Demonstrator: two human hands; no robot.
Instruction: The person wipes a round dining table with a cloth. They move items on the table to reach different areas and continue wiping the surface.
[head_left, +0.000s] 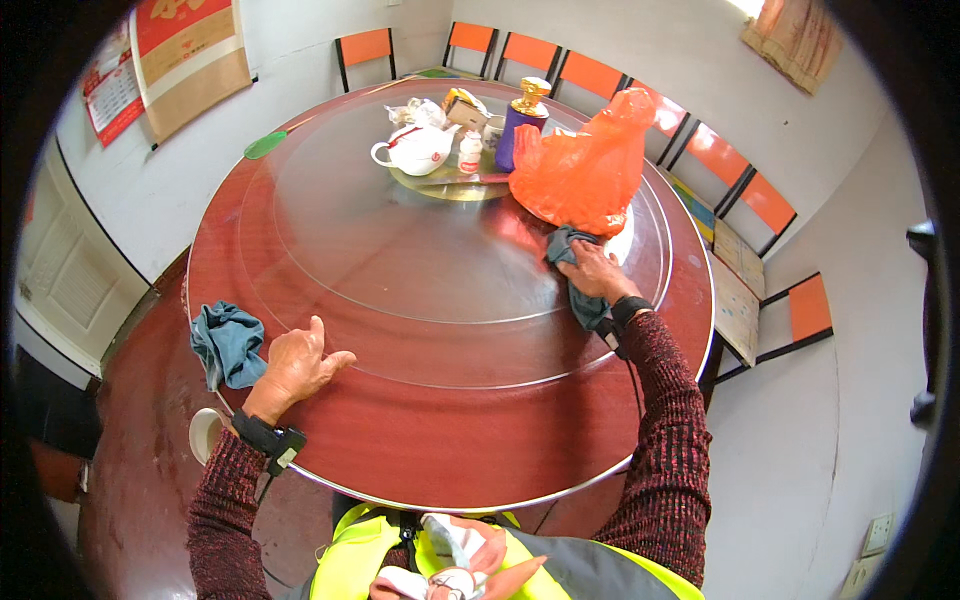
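My right hand (596, 274) presses on a grey-blue cloth (589, 304) on the glass turntable (360, 255) of a round red-brown table (450, 442), just below an orange plastic bag (581, 176). At the left, my left hand (300, 364) is over the tabletop with thumb and index finger spread; the other fingers are curled, and nothing shows in it. Beside it a second blue-grey cloth (229, 345) lies crumpled at the table's left edge. Both wrists wear black straps with small devices.
A white teapot (421, 150), small white bottle (469, 152), purple bottle with gold cap (521, 124) and cup (493, 133) stand near the turntable's middle. A green fly swatter (265, 145) lies at the far left. Orange-backed chairs (592, 73) line the wall; a pale bucket (206, 435) is below.
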